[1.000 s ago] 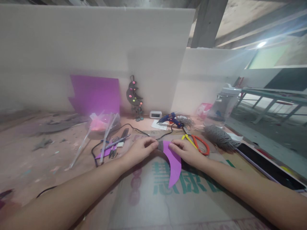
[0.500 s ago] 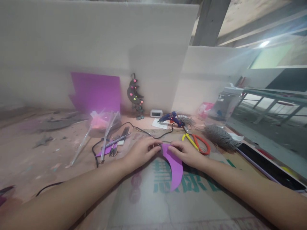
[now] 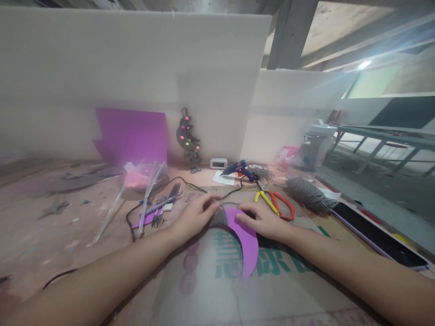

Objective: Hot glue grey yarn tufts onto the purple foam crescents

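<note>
A purple paper crescent (image 3: 249,249) lies over the cardboard, its curved tip pointing toward me. Grey yarn (image 3: 219,218) is wound round its upper left part. My left hand (image 3: 199,215) is closed at this wrapped end, thumb and fingertips at its upper edge; the other fingers are partly hidden. My right hand (image 3: 263,219) pinches the bare purple part, thumb on the face and fingers curled at the top edge. Beyond the right hand lie scissors (image 3: 287,203) with red and yellow handles. A grey yarn bundle (image 3: 309,194) rests farther right.
A blue glue gun (image 3: 239,170) with a black cord lies near a small white clock (image 3: 218,163). A decorated dark moon (image 3: 186,136) and purple sheet (image 3: 136,136) stand against the wall. Glue sticks (image 3: 108,217), a pen (image 3: 166,202), a phone (image 3: 377,235) and a clear jug (image 3: 314,147) are around.
My left hand has drawn slightly left, and the yarn-wrapped part of the crescent now shows between my hands. My right hand keeps its pinch. The view has shifted slightly.
</note>
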Available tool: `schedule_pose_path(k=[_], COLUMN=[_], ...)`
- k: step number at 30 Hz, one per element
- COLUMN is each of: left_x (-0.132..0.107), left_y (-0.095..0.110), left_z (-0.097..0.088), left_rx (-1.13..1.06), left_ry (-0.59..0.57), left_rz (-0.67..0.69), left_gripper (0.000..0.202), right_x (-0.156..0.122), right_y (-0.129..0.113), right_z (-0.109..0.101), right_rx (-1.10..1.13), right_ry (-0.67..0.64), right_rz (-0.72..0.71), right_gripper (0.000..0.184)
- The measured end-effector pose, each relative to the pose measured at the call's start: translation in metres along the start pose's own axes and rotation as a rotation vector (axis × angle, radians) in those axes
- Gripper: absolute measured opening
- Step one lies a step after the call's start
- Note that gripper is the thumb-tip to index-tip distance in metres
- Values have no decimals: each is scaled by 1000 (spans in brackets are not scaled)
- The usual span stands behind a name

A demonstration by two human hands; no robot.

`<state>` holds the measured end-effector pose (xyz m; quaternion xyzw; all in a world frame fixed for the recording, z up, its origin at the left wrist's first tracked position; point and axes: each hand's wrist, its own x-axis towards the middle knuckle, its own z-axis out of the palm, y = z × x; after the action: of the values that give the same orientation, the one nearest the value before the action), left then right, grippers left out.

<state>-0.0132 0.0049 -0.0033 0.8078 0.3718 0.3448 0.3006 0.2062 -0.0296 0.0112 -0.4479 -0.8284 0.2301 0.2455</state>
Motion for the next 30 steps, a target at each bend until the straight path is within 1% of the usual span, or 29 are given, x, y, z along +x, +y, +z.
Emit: schedule_pose_path(k=[2,4,7,9,15,18,21,23,25,28,30], left_x=[0,0,0,-1,-1,0,1,1,2,3,3], left_y=[-1,-2,-1,1,3,1,0,1,2,2,0], left_z=[1,3,4,3,2,3,3,2,1,0,0], left_rx=[-31,-45,-7,41,102,101,27,-25,-56,-113,-162], left_ry=[7,11,7,-25,-113,-170,-187,-172,-127,-64,-62], left_rz=[-7,-10,-2,24,74,57,21,3,-12,-66,-111], left_gripper=[34,33,28,26,28,33,33,33,35,46,52], right_x=[1,1,1,0,-1,-2,-2,-2,-1,-1,-2], right_y=[0,1,3,4,3,3,2,2,2,1,1], right_z=[1,1,1,1,2,3,3,3,3,2,1], right_rx=[0,13,27,21,7,-16,-12,-15,-37,-52,-8], right_ry=[29,84,175,201,147,123,125,137,163,258,336], right_rz=[20,53,77,66,34,14,1,6,19,31,9], right_gripper=[28,28,27,27,28,26,24,24,26,29,26])
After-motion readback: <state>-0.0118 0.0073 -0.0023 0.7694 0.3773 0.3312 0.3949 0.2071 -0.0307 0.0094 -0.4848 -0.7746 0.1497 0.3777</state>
